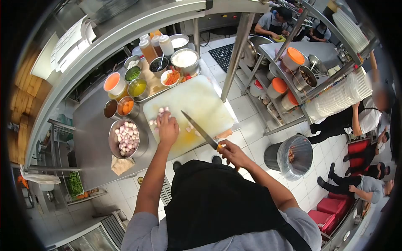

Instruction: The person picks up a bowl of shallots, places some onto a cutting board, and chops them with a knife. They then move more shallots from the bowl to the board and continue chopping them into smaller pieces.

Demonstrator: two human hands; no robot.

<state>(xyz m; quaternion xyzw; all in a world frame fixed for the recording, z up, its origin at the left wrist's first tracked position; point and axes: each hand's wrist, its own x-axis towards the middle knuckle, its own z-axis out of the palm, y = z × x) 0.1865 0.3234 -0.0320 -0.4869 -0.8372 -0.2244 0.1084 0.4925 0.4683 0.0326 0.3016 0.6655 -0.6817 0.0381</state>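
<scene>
A yellow-handled chef's knife [200, 130] is in my right hand [233, 153], its fingers wrapped round the handle and its blade pointing up and left over the white cutting board [197, 98]. My left hand [168, 129] rests at the board's left side with its fingers apart, touching small peeled shallots [161, 110]. What lies under that palm is hidden. A few pale pieces [190, 127] lie by the blade. Left of the board, a steel bowl [144, 140] holds many more shallots. A crumpled tan cloth [121, 165] lies below this bowl.
Behind the board stand squeeze bottles [148, 51], a bowl of white food [184, 58] and a bowl of orange-red strips [170, 78]. A steel post [237, 56] rises beyond the board. A lined bin [296, 154] stands on the right, with people farther off.
</scene>
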